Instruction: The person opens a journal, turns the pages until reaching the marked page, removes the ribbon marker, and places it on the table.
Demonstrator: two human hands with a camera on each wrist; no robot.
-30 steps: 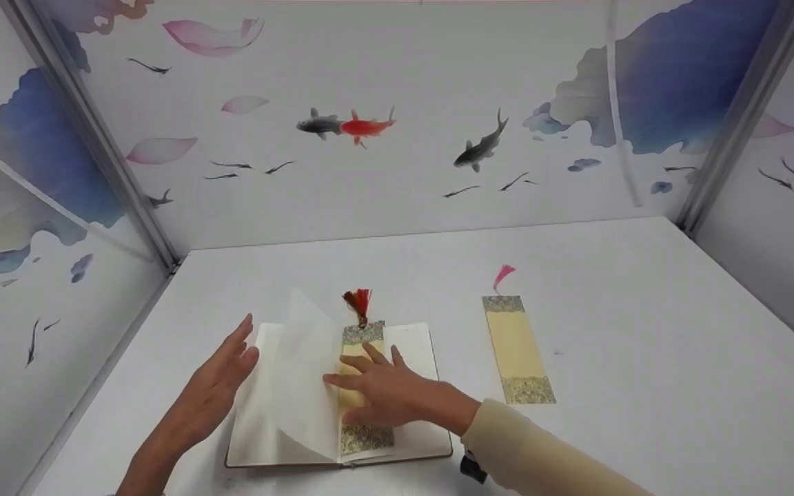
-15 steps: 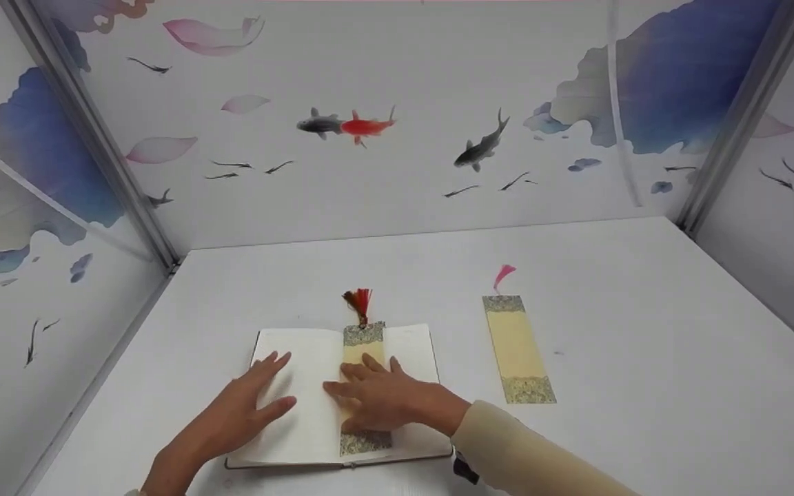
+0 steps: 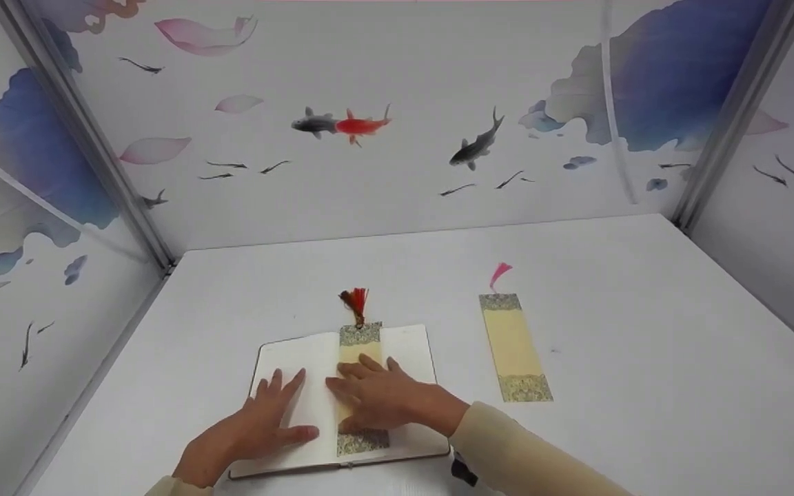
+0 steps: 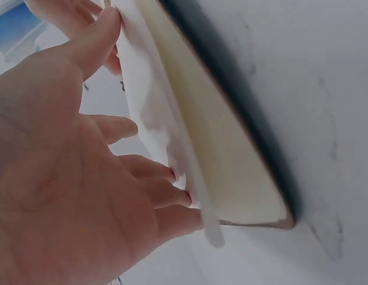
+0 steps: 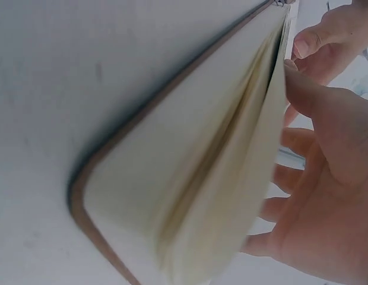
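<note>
An open notebook (image 3: 407, 348) with blank white pages lies near the front of the table. Along its centre fold is a yellow bookmark (image 3: 360, 335) with patterned ends, its red and dark tassel (image 3: 357, 303) sticking out past the top edge. My right hand (image 3: 383, 396) lies flat across the bookmark's middle with fingers spread, hiding part of it. On the left page, my left hand (image 3: 252, 424) rests with its fingers extended. The left wrist view shows its fingertips against the lifted page (image 4: 172, 130). In the right wrist view, loose pages (image 5: 243, 172) bulge above the cover.
A second yellow bookmark (image 3: 515, 341) with a pink tassel (image 3: 500, 274) lies on the table right of the notebook. White panels printed with fish and petals stand around the white table (image 3: 631, 331). A small black object (image 3: 464, 472) shows under the right sleeve.
A raised page has come down flat onto the left side. My left hand has moved right and down from beside the notebook onto that page. My right hand stays on the bookmark.
</note>
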